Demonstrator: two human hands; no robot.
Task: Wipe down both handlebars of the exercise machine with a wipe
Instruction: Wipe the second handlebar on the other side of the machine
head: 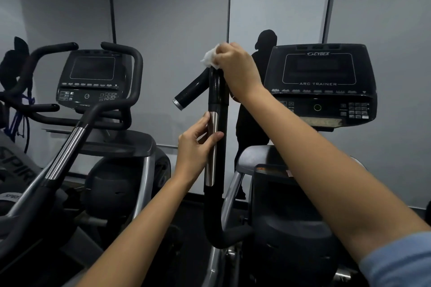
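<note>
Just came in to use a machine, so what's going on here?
A person is cleaning the Cybex Arc Trainer. Their right hand grips a crumpled white wipe against the top of the upright black handlebar. Their left hand steadies the same bar lower down, fingers resting around its silver metal sensor strip. The machine's black console stands just to the right.

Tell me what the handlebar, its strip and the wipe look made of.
Handlebar: glossy black, likely plastic or rubber coating; it shows highlights. Strip: brushed metal, silvery sheen. Wipe: white crumpled paper or nonwoven cloth, held by the right hand.
</note>
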